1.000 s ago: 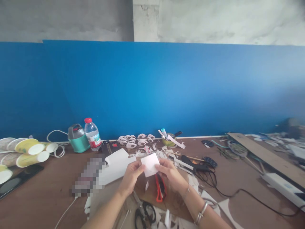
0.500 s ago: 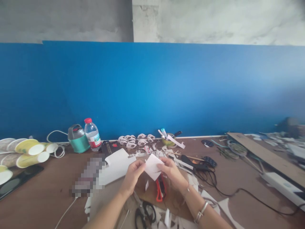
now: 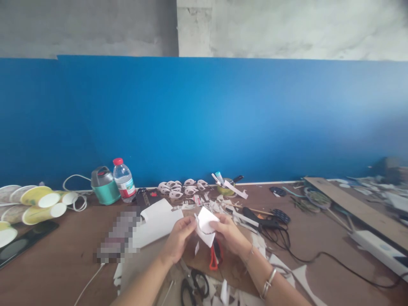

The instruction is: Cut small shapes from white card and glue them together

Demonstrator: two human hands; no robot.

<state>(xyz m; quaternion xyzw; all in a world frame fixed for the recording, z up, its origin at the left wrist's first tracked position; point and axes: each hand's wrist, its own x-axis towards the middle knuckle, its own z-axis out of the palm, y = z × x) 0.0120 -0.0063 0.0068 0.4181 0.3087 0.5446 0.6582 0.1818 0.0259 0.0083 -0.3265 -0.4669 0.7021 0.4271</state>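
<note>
Both my hands hold a small white piece of paper (image 3: 205,225) above the brown table (image 3: 57,259). My left hand (image 3: 180,239) pinches its left edge with closed fingers. My right hand (image 3: 229,236) grips the right side, a bracelet on that wrist. The paper is bent and curved between the two hands. Below the paper lies a red utility knife (image 3: 215,257), and black scissors (image 3: 193,287) lie near my forearms among white paper scraps.
A water bottle (image 3: 123,179) and a green container (image 3: 103,185) stand at the blue wall. Yellow paper cups (image 3: 38,202) lie at the left. Small white cut-out shapes (image 3: 178,188), a black glue gun (image 3: 259,221) with its cord, a white sheet (image 3: 156,221) and a wooden board (image 3: 357,208) lie around.
The paper, flat and square a second ago, has been turned and bent between my fingers and sits slightly lower. Both hands stayed in nearly the same place.
</note>
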